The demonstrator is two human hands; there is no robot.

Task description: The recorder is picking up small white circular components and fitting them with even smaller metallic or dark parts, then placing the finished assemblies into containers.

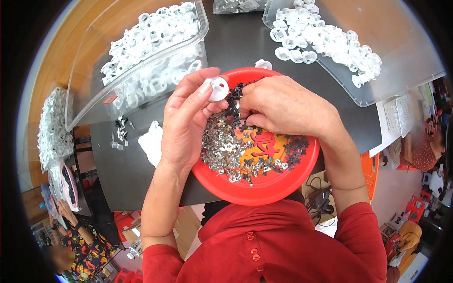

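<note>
My left hand (pixel 183 120) pinches a white round plastic part (pixel 218 89) with a small hole in it, over the left rim of a red basin (pixel 255 195). Down in the basin are my right hand's (pixel 288 106) fingertips, curled together among small black pieces (pixel 234 101); whatever they grip is hidden. Small silvery metal clips (pixel 219 146) lie heaped on the basin's left side. More dark pieces (pixel 296 148) sit along its right side, and the yellow and red printed bottom shows between them.
Clear bins of white plastic parts stand at the back left (pixel 153 40) and back right (pixel 325 40). On the dark table (pixel 125 181) lie a crumpled white tissue (pixel 152 143) and several small black bits (pixel 122 128). Another person (pixel 87 245) works at the lower left.
</note>
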